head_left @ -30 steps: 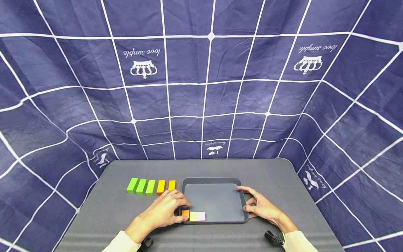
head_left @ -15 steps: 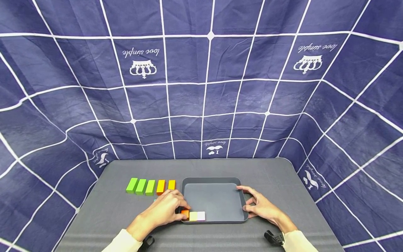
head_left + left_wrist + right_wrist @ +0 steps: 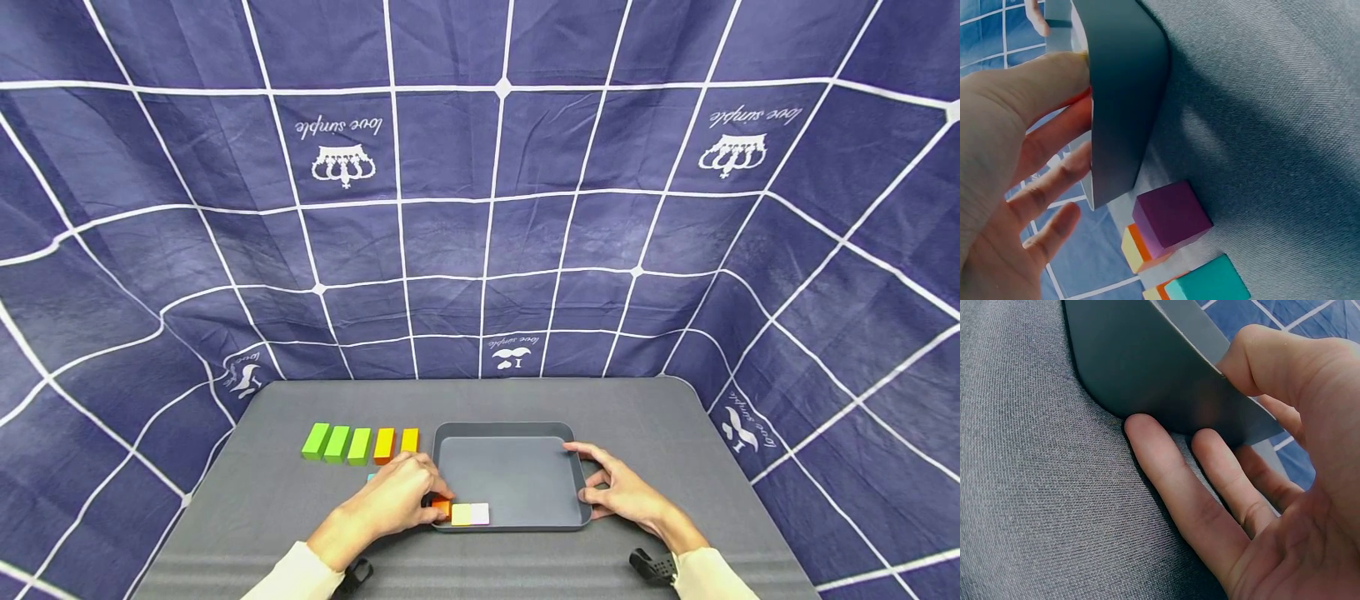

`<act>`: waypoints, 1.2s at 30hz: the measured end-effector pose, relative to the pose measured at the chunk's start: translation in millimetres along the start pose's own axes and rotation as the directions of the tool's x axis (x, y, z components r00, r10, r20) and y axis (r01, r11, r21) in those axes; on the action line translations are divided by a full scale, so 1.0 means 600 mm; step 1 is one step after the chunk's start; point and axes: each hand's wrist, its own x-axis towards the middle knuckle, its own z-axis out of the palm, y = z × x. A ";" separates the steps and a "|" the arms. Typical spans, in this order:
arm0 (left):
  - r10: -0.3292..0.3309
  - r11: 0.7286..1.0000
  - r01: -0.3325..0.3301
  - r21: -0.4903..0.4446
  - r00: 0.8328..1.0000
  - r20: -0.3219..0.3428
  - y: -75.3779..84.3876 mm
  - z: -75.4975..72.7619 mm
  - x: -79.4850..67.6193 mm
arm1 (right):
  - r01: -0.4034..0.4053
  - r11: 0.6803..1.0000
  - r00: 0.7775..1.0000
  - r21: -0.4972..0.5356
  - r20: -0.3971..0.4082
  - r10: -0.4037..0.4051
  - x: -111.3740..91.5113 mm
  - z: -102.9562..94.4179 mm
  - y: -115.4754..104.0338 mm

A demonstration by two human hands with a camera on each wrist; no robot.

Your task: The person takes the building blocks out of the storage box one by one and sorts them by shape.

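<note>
A shallow grey tray (image 3: 510, 471) lies on the table in the head view. At its near left corner my left hand (image 3: 397, 498) pinches an orange block (image 3: 445, 507) between thumb and fingers, just inside the wall. Beside that block sit a pale yellow block (image 3: 461, 515) and a white block (image 3: 479, 514) in a row along the near wall. My right hand (image 3: 621, 493) holds the tray's right side, its thumb over the rim and fingertips against the outer wall, as the right wrist view shows. In the left wrist view, the hand largely hides the orange block.
Left of the tray stand several green blocks (image 3: 336, 444), an orange-sided yellow block (image 3: 384, 446) and another yellow block (image 3: 409, 440). A purple block (image 3: 1172, 215) and a teal block (image 3: 1210, 281) stand on the table near my left hand. A blue gridded cloth (image 3: 480, 233) hangs behind.
My left hand shifts very slightly, and the orange block tilts or moves a little in the tray corner. The right hand, tray and other blocks keep their places.
</note>
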 end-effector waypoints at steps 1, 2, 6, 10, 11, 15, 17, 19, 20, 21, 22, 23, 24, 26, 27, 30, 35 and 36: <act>0.005 1.000 -0.005 0.013 1.000 -0.002 -0.001 0.001 0.000 | 0.000 1.000 1.000 0.001 0.005 0.000 0.000 0.000 0.000; 0.011 1.000 -0.011 0.025 1.000 -0.005 -0.001 0.003 0.000 | 0.000 1.000 1.000 0.004 0.010 0.000 0.000 0.000 -0.001; 0.035 0.998 -0.034 0.046 0.999 -0.029 -0.003 0.007 -0.002 | -0.006 1.000 1.000 0.013 0.013 0.006 -0.001 -0.001 -0.002; 0.055 0.998 -0.052 0.047 0.997 -0.053 -0.003 0.006 -0.005 | -0.013 1.000 1.000 0.010 0.012 0.013 0.000 -0.002 -0.003; 0.058 0.997 -0.055 0.046 0.997 -0.059 -0.002 0.005 -0.006 | -0.019 1.000 1.000 0.009 0.012 0.019 0.000 -0.002 -0.003; 0.060 0.998 -0.057 0.040 0.995 -0.084 -0.003 0.004 -0.009 | -0.024 1.000 0.999 0.012 0.026 0.024 0.001 -0.004 -0.007; 0.060 0.998 -0.057 0.036 0.993 -0.097 -0.003 0.003 -0.011 | -0.025 0.999 0.999 0.023 0.033 0.024 0.001 -0.005 -0.008; 0.059 0.998 -0.056 0.035 0.992 -0.107 -0.002 0.003 -0.012 | -0.020 0.999 0.999 0.037 0.039 0.019 0.001 -0.006 -0.010; 0.058 0.998 -0.055 0.033 0.992 -0.109 -0.002 0.002 -0.013 | -0.018 0.999 0.999 0.045 0.039 0.016 0.001 -0.006 -0.011; 0.058 0.998 -0.055 0.032 0.992 -0.113 -0.002 0.001 -0.014 | -0.016 0.999 0.999 0.048 0.040 0.014 0.001 -0.006 -0.011; 0.057 0.998 -0.054 0.031 0.991 -0.118 -0.002 0.000 -0.014 | -0.014 0.999 0.999 0.053 0.041 0.012 0.001 -0.006 -0.011; 0.055 0.998 -0.052 0.032 0.991 -0.122 -0.002 -0.001 -0.015 | -0.014 0.998 0.999 0.056 0.041 0.012 0.001 -0.006 -0.012; 0.053 0.998 -0.050 0.031 0.991 -0.125 -0.002 -0.002 -0.015 | -0.013 0.998 0.999 0.063 0.042 0.011 0.000 -0.006 -0.012; 0.056 0.998 -0.052 0.030 0.990 -0.132 -0.002 -0.004 -0.016 | -0.011 0.997 0.999 0.075 0.044 0.007 -0.001 -0.006 -0.012; 0.056 0.998 -0.053 0.030 0.989 -0.134 -0.002 -0.005 -0.016 | -0.011 0.997 0.999 0.081 0.046 0.007 -0.002 -0.006 -0.011; 0.058 0.998 -0.054 0.028 0.989 -0.137 -0.003 -0.006 -0.017 | -0.010 0.996 0.999 0.091 0.050 0.006 -0.004 -0.006 -0.009; 0.072 0.997 -0.070 0.019 0.983 -0.167 -0.003 -0.007 -0.019 | -0.022 0.995 0.998 0.097 0.054 0.017 -0.008 -0.007 -0.007; 0.075 0.997 -0.073 0.017 0.981 -0.177 -0.003 -0.008 -0.019 | -0.024 0.995 0.998 0.102 0.055 0.018 -0.008 -0.007 -0.006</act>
